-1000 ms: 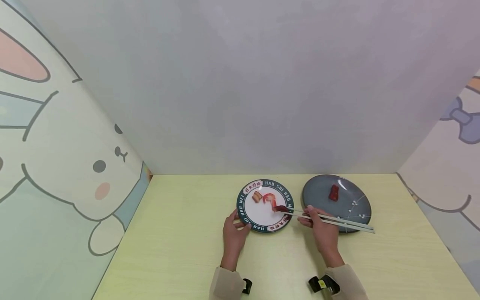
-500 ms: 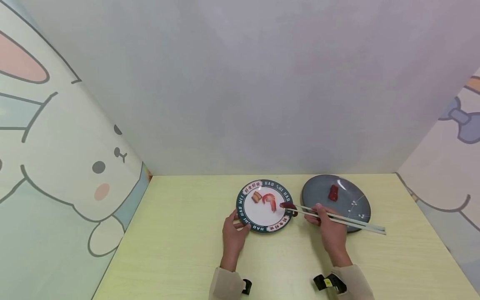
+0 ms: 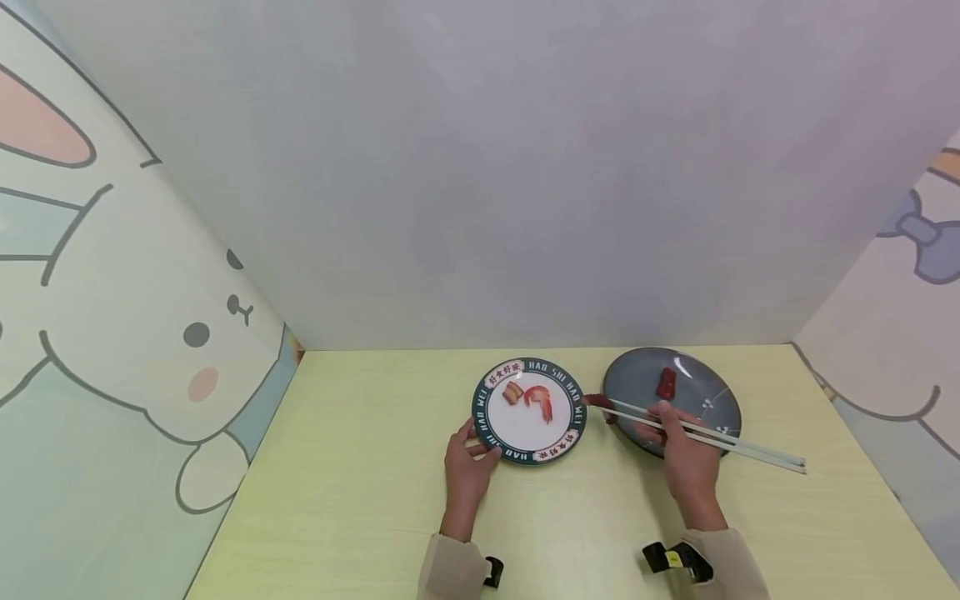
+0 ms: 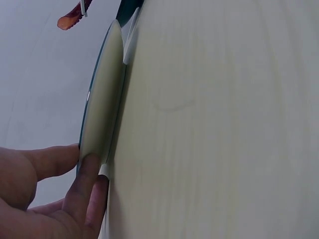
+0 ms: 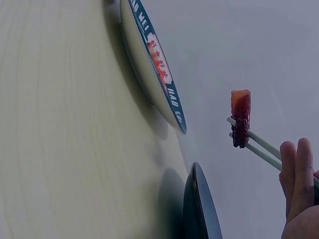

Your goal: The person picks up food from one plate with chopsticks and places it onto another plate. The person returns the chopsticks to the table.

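Note:
My left hand (image 3: 468, 473) grips the near left rim of a white plate (image 3: 521, 432) with a dark green lettered border. In the left wrist view, its fingers (image 4: 87, 184) pinch that rim. On the plate lie a shrimp (image 3: 542, 402) and a small brown-striped piece (image 3: 513, 392). My right hand (image 3: 690, 467) holds pale chopsticks (image 3: 757, 452). Between their tips is a glossy dark red piece of food (image 5: 240, 119) with an orange end, held in the air between the two plates. A dark grey plate (image 3: 630, 379) on the right carries another dark red piece (image 3: 666, 383).
Both plates stand on a pale wooden table (image 3: 352, 467), near the grey wall (image 3: 480, 208) at its back edge. Cartoon-patterned panels (image 3: 127, 333) close in the left and right sides. The right hand overlaps the dark plate's near edge in the head view.
My right hand has moved right with the chopsticks, carrying the dark red piece from beside the shrimp, off the white plate, to the dark plate's left edge. The left hand has stayed put.

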`<state>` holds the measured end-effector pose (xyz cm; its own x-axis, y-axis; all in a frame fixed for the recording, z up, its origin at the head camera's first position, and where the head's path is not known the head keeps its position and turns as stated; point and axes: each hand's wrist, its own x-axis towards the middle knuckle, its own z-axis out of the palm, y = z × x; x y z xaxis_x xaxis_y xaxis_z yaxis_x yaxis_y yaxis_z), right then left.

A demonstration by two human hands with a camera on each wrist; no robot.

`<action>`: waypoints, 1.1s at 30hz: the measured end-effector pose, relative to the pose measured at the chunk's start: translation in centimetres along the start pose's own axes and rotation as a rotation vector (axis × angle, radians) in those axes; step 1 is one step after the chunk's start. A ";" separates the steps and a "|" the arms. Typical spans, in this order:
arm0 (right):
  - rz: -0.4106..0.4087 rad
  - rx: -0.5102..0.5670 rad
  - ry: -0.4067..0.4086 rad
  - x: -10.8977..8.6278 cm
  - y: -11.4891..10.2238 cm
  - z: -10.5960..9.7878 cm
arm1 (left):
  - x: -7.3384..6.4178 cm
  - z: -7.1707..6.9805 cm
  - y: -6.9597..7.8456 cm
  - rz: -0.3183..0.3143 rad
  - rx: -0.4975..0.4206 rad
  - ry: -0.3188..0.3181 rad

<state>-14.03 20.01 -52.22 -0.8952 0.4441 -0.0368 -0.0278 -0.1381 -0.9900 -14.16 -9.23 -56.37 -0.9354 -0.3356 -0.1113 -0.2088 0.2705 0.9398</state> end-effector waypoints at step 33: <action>0.038 0.197 0.242 2.3 0.1 -6.1 | -0.1 -0.1 0.0 -0.004 -0.017 -0.007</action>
<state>-13.39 26.40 -53.27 -0.7662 0.6298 -0.1278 -0.1032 -0.3169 -0.9428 -14.00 -9.26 -56.32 -0.9365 -0.3304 -0.1171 -0.2078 0.2542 0.9446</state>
